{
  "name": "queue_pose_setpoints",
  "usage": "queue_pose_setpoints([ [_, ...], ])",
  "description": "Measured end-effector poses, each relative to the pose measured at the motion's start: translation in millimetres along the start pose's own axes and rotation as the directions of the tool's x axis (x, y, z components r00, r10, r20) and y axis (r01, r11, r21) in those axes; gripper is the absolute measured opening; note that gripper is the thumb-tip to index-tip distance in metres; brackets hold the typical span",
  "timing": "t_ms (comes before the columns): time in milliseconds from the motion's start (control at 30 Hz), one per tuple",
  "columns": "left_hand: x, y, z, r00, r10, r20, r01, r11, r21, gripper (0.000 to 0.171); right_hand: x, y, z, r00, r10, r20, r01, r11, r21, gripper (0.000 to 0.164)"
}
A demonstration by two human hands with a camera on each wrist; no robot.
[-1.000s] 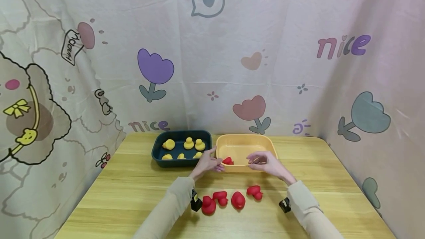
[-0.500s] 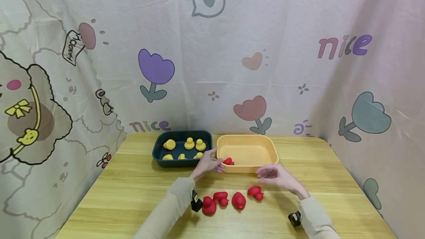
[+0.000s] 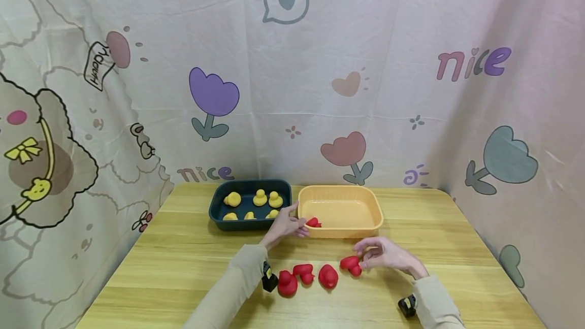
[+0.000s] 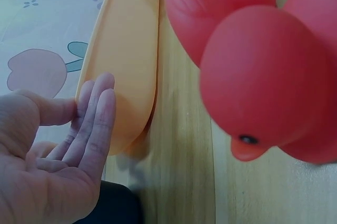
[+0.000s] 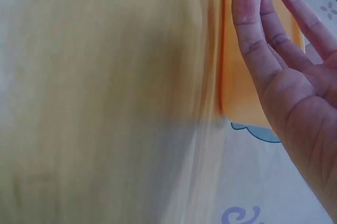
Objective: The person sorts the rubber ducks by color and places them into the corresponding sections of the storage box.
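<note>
My left hand [image 3: 285, 225] grips the front left corner of a yellow-orange plastic bin [image 3: 340, 232], thumb and fingers at its rim; the left wrist view shows this hand [image 4: 63, 145] against the bin wall [image 4: 129, 50]. Inside the bin's left front corner lies a red rubber duck [image 3: 313, 222]. My right hand [image 3: 386, 255], fingers apart, hovers at the rightmost red rubber duck [image 3: 351, 265] on the table, its thumb close to the duck; whether they touch I cannot tell. Left of that duck are three more: a red duck [image 3: 328, 276], another red duck [image 3: 303, 273] and a red duck [image 3: 287, 284].
A dark blue bin [image 3: 250, 225] with several yellow ducks [image 3: 259, 197] stands just left of the yellow one. Both bins sit near the back edge of the wooden table [image 3: 183, 268]. A patterned curtain [image 3: 292, 90] hangs behind and along both sides.
My right hand has drawn back from the yellow bin's front rim, down towards me, to the rightmost red duck. The left hand stays at the bin's corner.
</note>
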State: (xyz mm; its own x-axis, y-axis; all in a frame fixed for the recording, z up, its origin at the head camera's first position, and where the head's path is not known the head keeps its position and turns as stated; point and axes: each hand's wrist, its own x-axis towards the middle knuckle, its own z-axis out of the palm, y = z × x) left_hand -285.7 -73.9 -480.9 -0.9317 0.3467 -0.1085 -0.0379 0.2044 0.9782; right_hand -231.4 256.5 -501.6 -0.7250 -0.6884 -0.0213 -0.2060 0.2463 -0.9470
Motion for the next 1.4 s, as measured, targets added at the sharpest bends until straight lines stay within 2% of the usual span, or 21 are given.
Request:
queue_pose_setpoints([
  [233,0.3,-0.4,-0.1,1.000,0.001,-0.006,-0.001,1.000,0.012,0.071,2.1,1.2,0.5,1.000,0.004,0.015,-0.004,1.000,-0.012,0.050],
  [433,0.6,0.1,0.8,1.000,-0.018,-0.020,0.018,1.000,-0.001,0.073,4.3,0.5,3.9,0.998,0.057,-0.002,-0.057,0.998,-0.020,0.048],
  [1033,1.2,-0.4,-0.2,1.000,-0.004,-0.013,0.004,1.000,-0.005,0.072,14.2,-1.3,7.6,0.985,0.170,-0.038,-0.173,0.980,-0.100,0.043],
  [1200,1.5,-0.5,0.1,1.000,-0.002,-0.009,0.002,1.000,-0.010,0.072,16.2,-3.2,9.2,0.983,0.180,-0.045,-0.184,0.972,-0.143,0.040],
  [1400,1.0,0.1,0.4,1.000,0.002,-0.007,-0.002,1.000,-0.013,0.073,17.2,-4.3,10.4,0.982,0.185,-0.036,-0.188,0.973,-0.133,0.039],
])
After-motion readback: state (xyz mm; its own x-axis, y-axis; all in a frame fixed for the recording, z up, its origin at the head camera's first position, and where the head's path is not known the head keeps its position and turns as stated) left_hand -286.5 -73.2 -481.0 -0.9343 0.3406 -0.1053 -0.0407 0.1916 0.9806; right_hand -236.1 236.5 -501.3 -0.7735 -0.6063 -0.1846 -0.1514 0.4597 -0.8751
